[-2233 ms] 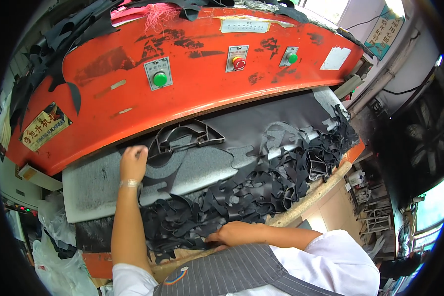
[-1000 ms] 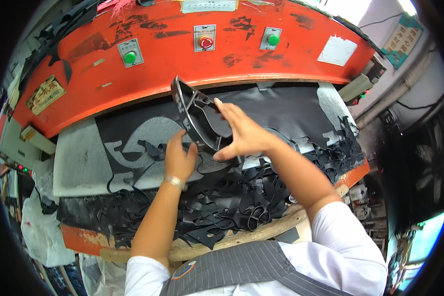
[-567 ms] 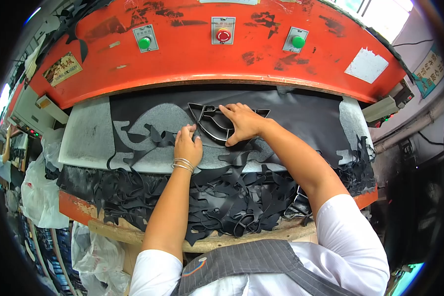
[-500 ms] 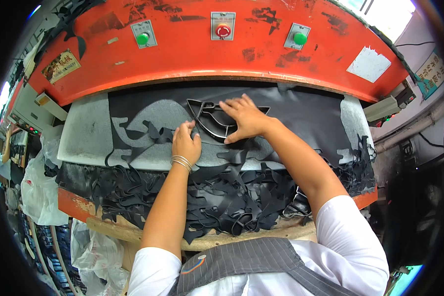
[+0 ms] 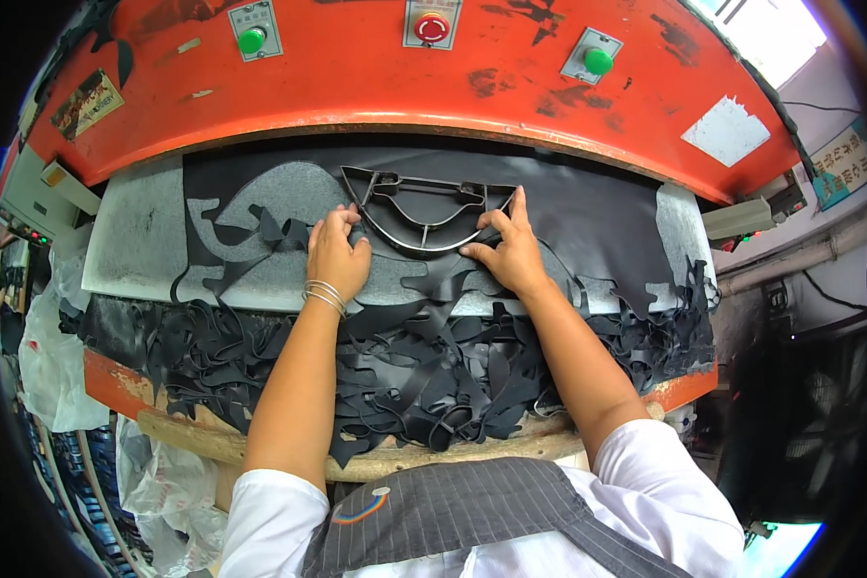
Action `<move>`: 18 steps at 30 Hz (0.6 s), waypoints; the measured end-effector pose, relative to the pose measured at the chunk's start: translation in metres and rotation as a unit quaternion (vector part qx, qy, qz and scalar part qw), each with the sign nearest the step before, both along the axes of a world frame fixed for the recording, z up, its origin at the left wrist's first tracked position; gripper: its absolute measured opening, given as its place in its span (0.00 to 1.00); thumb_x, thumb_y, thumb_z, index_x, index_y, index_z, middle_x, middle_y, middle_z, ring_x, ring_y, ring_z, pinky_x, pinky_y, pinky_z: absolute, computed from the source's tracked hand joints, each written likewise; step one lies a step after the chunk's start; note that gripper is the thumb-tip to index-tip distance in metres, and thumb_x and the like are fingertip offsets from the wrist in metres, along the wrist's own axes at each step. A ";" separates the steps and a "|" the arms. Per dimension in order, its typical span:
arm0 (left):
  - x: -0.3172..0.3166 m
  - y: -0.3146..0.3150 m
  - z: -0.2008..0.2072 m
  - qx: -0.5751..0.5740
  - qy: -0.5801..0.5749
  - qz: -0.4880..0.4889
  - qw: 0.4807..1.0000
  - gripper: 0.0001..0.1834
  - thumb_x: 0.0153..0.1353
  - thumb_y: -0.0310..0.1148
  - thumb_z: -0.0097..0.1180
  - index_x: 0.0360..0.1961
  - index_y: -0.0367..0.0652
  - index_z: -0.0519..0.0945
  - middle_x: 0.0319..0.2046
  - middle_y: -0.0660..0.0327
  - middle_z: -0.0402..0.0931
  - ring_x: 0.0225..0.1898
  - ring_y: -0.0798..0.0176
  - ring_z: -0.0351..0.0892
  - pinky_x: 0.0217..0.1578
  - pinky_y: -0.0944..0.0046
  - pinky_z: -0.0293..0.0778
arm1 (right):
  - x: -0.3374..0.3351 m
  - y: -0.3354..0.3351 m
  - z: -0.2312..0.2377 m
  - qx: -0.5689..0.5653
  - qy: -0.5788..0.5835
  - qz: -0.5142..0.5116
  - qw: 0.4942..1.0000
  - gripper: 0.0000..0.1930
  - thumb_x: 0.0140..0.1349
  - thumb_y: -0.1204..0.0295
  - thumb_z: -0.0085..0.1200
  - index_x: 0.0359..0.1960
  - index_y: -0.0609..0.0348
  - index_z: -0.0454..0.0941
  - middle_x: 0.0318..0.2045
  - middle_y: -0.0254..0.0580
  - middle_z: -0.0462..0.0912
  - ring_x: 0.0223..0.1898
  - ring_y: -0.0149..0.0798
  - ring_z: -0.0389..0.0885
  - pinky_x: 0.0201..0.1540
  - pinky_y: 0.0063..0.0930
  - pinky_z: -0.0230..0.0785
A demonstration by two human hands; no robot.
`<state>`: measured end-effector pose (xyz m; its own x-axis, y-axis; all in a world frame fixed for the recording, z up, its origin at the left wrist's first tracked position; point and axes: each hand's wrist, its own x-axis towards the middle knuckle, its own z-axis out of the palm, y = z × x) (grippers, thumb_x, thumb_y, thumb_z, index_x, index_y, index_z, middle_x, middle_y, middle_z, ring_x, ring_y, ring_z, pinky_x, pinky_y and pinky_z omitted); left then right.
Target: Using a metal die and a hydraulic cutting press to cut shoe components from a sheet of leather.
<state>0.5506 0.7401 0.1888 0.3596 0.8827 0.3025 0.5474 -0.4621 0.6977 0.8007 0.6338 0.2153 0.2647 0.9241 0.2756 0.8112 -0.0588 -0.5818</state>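
The metal frame (image 5: 425, 234) lies over the black sheet (image 5: 588, 212), between the two hands. The right hand (image 5: 512, 249) grips its near end between thumb and fingers. The left hand (image 5: 335, 258) is open, fingers loosely bent, at the opposite end. Black scraps (image 5: 414, 376) are heaped on the wearer's side of both hands.

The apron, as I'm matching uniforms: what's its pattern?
The apron is grey with thin pale stripes, best seen in the head view.
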 end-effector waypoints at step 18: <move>-0.002 0.009 -0.006 0.014 0.037 -0.024 0.999 0.21 0.52 0.28 0.54 0.48 0.41 0.67 0.58 0.47 0.72 0.66 0.50 0.63 0.69 0.51 0.47 | -0.009 -0.001 -0.001 -0.011 -0.043 -0.037 0.998 0.25 0.40 0.61 0.74 0.40 0.50 0.78 0.65 0.80 0.51 0.54 0.64 0.73 0.56 0.42 0.68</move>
